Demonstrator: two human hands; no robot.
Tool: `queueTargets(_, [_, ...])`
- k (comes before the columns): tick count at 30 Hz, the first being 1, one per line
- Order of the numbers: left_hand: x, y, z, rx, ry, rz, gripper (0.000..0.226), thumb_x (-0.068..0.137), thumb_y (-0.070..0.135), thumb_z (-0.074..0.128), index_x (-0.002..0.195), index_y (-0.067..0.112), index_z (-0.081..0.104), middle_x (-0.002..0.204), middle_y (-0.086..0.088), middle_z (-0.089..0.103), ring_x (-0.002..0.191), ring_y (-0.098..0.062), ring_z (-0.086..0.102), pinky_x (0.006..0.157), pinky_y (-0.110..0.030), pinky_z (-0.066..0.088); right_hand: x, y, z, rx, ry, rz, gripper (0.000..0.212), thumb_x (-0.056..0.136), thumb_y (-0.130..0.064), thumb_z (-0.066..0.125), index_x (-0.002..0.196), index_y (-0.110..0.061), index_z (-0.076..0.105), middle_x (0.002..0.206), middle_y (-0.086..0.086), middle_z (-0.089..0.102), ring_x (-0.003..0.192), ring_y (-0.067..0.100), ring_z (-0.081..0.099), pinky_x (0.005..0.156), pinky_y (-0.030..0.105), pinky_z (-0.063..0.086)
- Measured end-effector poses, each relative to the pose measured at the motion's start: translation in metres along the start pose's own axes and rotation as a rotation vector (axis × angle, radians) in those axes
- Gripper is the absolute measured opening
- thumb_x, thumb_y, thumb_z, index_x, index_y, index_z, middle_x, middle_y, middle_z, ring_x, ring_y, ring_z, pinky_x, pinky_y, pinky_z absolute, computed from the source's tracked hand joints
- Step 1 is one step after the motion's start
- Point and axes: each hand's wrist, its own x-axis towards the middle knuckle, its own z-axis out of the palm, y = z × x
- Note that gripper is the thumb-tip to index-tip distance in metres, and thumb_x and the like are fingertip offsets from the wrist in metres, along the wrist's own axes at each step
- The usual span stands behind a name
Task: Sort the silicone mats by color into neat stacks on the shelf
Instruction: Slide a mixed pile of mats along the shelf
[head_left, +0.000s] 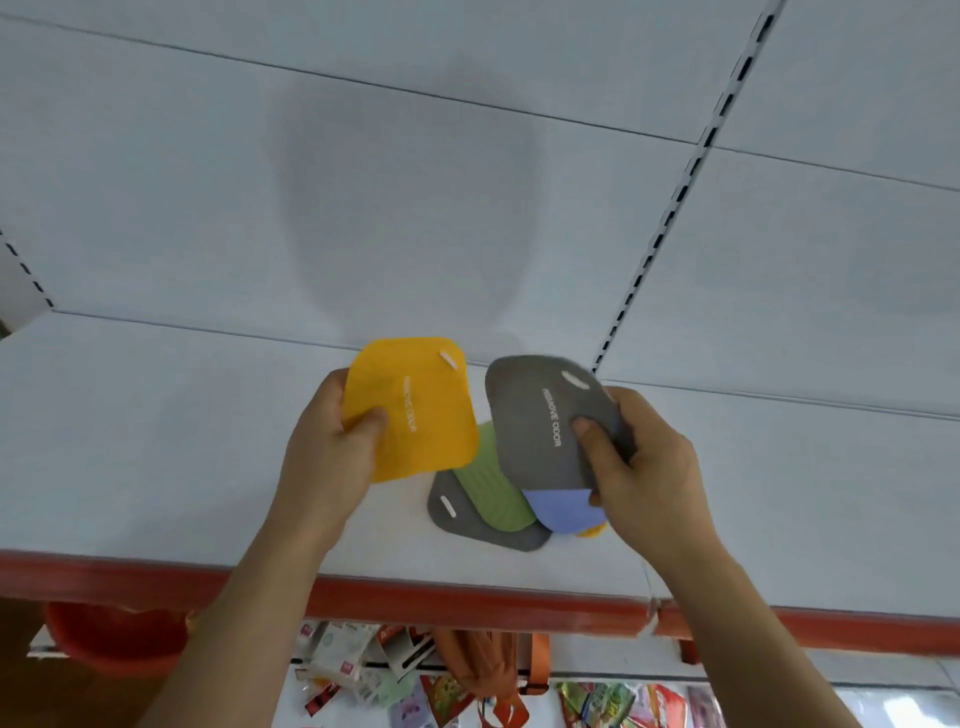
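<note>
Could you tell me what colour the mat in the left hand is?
Yellow mat, white lettering; gripped by left hand, head view.

Red bucket (117, 636) and hanging packets (363, 670) below the red edge strip (467, 597)

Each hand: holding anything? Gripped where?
Left hand pinches the yellow mat at its left edge. Right hand grips the grey mat at its right edge.

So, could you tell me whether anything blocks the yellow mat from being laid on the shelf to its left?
Nothing visible does: the left hand holds the yellow mat over bare shelf; the mixed pile lies to the right.
</note>
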Motion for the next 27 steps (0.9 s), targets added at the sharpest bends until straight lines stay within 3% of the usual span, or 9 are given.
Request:
queueTargets(4, [-0.012, 0.013, 0.024, -0.141, -0.074, 0.000, 0.033, 0.096, 0.019, 0.063, 0.118, 0.044, 0.064, 0.118, 0.014, 0.073, 0.110, -0.014, 0.069, 0.092, -0.041, 0.053, -0.019, 0.002, -0.029, 0.016, 0.090, 0.048, 0.020, 0.101, -0.024, 0.059, 0.093, -0.042, 0.061, 0.068, -0.002, 0.064, 0.058, 0.025, 0.062, 0.054, 0.046, 0.051])
queueTargets(8, [-0.027, 0.031, 0.066, -0.122, -0.143, 0.037, 0.035, 0.095, 0.018, 0.062, 0.110, 0.049, 0.064, 0.112, 0.019, 0.074, 0.106, -0.010, 0.069, 0.091, -0.040, 0.055, -0.043, 0.020, -0.065, 0.021, 0.187, 0.124, 0.019, 0.098, -0.017, 0.061, 0.090, -0.034, 0.065, 0.073, -0.014, 0.067, 0.063, 0.010, 0.061, 0.049, 0.020, 0.045])
queueTargets(9, [-0.032, 0.037, 0.080, -0.112, -0.166, 0.049, 0.036, 0.096, 0.017, 0.062, 0.109, 0.050, 0.063, 0.110, 0.022, 0.073, 0.104, -0.006, 0.068, 0.089, -0.037, 0.054, -0.049, 0.029, -0.076, 0.016, 0.211, 0.151, 0.018, 0.097, -0.017, 0.061, 0.087, -0.032, 0.064, 0.073, -0.015, 0.066, 0.065, 0.008, 0.061, 0.049, 0.019, 0.043])
queueTargets(12, [-0.053, 0.055, 0.126, -0.084, -0.236, 0.083, 0.042, 0.101, 0.008, 0.059, 0.105, 0.050, 0.061, 0.099, 0.032, 0.070, 0.093, 0.009, 0.064, 0.081, -0.025, 0.047, -0.070, 0.060, -0.115, 0.004, 0.282, 0.236, 0.015, 0.097, -0.022, 0.063, 0.083, -0.029, 0.061, 0.069, -0.008, 0.063, 0.063, 0.011, 0.058, 0.050, 0.028, 0.045])
queueTargets(14, [-0.070, 0.066, 0.162, -0.079, -0.273, 0.093, 0.040, 0.101, 0.009, 0.059, 0.104, 0.050, 0.063, 0.096, 0.035, 0.071, 0.089, 0.011, 0.066, 0.081, -0.027, 0.049, -0.088, 0.082, -0.146, -0.003, 0.340, 0.275, 0.013, 0.096, -0.026, 0.063, 0.086, -0.032, 0.061, 0.069, -0.007, 0.064, 0.065, 0.013, 0.060, 0.050, 0.032, 0.050])
queueTargets(16, [-0.092, 0.078, 0.202, -0.067, -0.317, 0.103, 0.036, 0.101, 0.013, 0.061, 0.108, 0.048, 0.065, 0.102, 0.030, 0.074, 0.092, 0.005, 0.069, 0.085, -0.034, 0.053, -0.108, 0.100, -0.182, -0.001, 0.381, 0.295, 0.013, 0.096, -0.024, 0.063, 0.086, -0.032, 0.062, 0.071, -0.011, 0.065, 0.065, 0.008, 0.060, 0.047, 0.019, 0.045])
queueTargets(18, [-0.119, 0.092, 0.244, -0.052, -0.362, 0.124, 0.034, 0.101, 0.013, 0.061, 0.111, 0.044, 0.066, 0.105, 0.023, 0.075, 0.095, -0.002, 0.070, 0.087, -0.036, 0.054, -0.128, 0.122, -0.225, 0.004, 0.417, 0.321, 0.014, 0.096, -0.021, 0.062, 0.085, -0.030, 0.062, 0.072, -0.016, 0.065, 0.063, 0.004, 0.058, 0.047, 0.015, 0.043])
queueTargets(23, [-0.189, 0.125, 0.351, -0.030, -0.442, 0.182, 0.026, 0.090, 0.029, 0.063, 0.115, 0.035, 0.065, 0.107, 0.015, 0.074, 0.098, -0.009, 0.068, 0.087, -0.038, 0.054, -0.178, 0.191, -0.321, 0.003, 0.519, 0.401, 0.012, 0.096, -0.025, 0.063, 0.086, -0.030, 0.061, 0.069, -0.003, 0.062, 0.066, 0.022, 0.059, 0.054, 0.040, 0.048])
queueTargets(27, [-0.234, 0.144, 0.423, -0.008, -0.539, 0.172, 0.027, 0.093, 0.031, 0.063, 0.120, 0.037, 0.062, 0.113, 0.011, 0.072, 0.104, -0.016, 0.068, 0.091, -0.046, 0.056, -0.213, 0.230, -0.379, 0.037, 0.605, 0.458, 0.015, 0.096, -0.020, 0.064, 0.085, -0.030, 0.064, 0.070, -0.009, 0.063, 0.062, 0.012, 0.055, 0.057, 0.034, 0.044])
